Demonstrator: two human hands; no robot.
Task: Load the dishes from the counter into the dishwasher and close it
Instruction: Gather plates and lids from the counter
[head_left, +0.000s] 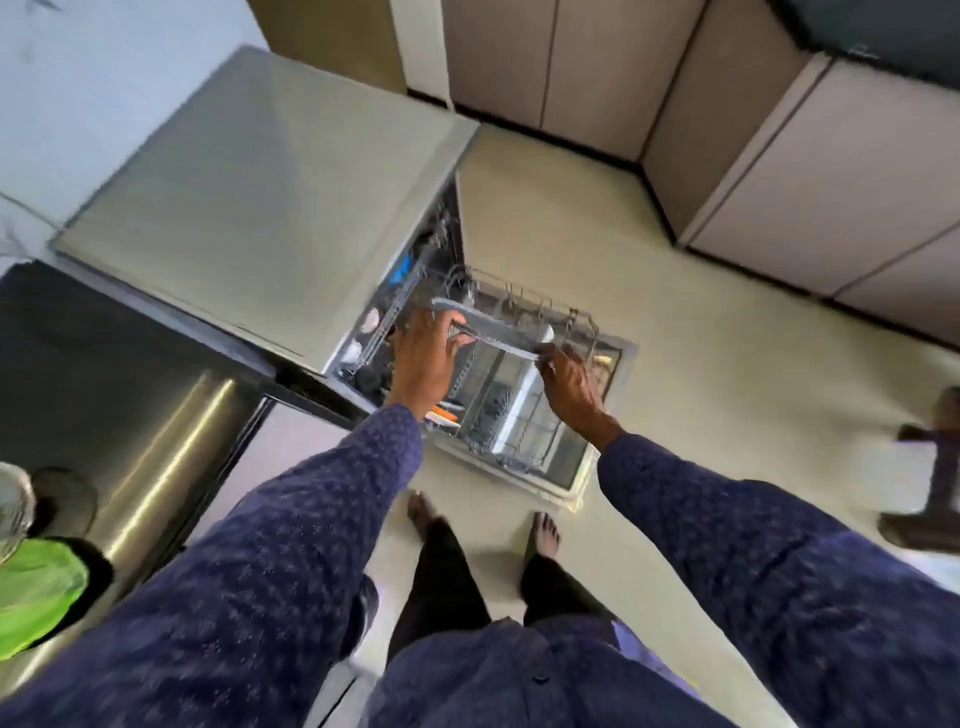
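Fingers of your left hand (423, 353) curl around the left end of the upper rack's grey front rail (485, 327), and your right hand (569, 382) is closed on the rail's right end, so both hands are clamped on the same bar. The upper rack (540, 312) is a wire basket drawn out of the dishwasher (260, 192) toward you, its prongs standing up along the far edge. Below it you can see the lower rack (498, 415) (motion blur softens the details), with something white standing upright in it (524, 400) and an orange-and-white item (444, 414) near its left side. The open dishwasher door (579, 467) lies flat under the racks, just off the floor. Inside the tub, to the left of your left hand, there are pale dishes (363, 332) and a blue item (402, 267), too blurred to identify.

The dishwasher's flat grey top fills the far left of the scene. Near left of it runs the dark counter (78, 353) with a steel sink (171, 447); a green cloth (36, 587) and a clear glass object (13, 509) sit at the near-left edge. Your bare feet (543, 532) stand on the pale floor (675, 338), near the door. Beige cabinets (779, 182) line the far right wall, and a dark wooden piece of furniture (935, 467) shows at the right edge.
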